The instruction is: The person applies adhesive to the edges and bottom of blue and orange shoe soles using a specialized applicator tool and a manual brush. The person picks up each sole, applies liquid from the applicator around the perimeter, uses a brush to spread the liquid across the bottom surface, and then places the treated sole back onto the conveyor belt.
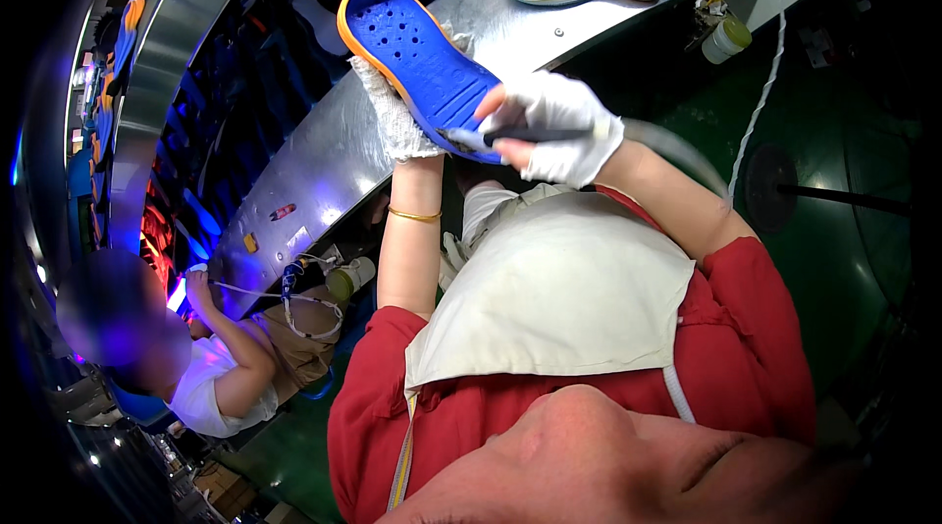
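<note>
Over the table's near edge, the left grip wrapped around the blue sole (likely light, flexible foam, best held by its sides); the right grip pinched a dark tool.

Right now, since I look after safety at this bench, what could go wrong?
The black-handled tool, its tip blurred beside the left grip, might slip and strike that gloved hand. The blue shoe sole could shift where the left grip cradles it. The white cord hangs near the right forearm and might snag.
</note>
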The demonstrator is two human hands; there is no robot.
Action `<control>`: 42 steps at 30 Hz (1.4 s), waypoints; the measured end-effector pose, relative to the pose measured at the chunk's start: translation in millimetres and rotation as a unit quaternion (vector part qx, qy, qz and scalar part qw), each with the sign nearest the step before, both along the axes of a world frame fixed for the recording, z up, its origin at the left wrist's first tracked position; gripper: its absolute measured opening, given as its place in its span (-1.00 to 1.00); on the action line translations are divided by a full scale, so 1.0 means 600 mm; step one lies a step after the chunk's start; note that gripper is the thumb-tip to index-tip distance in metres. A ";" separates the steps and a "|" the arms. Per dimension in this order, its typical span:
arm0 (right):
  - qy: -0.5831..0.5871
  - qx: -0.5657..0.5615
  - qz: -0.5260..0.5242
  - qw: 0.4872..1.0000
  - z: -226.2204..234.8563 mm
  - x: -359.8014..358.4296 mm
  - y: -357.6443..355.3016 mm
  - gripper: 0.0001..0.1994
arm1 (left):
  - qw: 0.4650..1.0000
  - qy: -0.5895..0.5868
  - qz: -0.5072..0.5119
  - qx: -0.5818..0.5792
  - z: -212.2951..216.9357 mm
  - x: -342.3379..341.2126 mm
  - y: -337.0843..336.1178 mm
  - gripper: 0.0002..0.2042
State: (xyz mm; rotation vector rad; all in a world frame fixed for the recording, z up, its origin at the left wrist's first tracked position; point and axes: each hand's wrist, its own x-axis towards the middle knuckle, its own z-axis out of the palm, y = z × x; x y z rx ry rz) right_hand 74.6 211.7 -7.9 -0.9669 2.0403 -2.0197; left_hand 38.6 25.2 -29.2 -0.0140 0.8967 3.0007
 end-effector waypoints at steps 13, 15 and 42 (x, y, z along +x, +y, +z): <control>0.034 -0.102 -0.026 0.994 -0.004 -0.016 -0.007 -0.88 | 0.997 0.066 0.021 -0.012 0.018 0.028 0.049 -0.25; 0.013 -0.093 0.001 0.996 -0.002 -0.004 -0.018 -0.88 | 0.997 0.070 0.022 -0.003 0.022 0.018 0.034 -0.24; -0.256 -0.103 0.116 0.954 -0.014 -0.020 -0.020 -0.92 | 0.977 0.164 -0.113 0.080 0.054 -0.011 -0.034 -0.14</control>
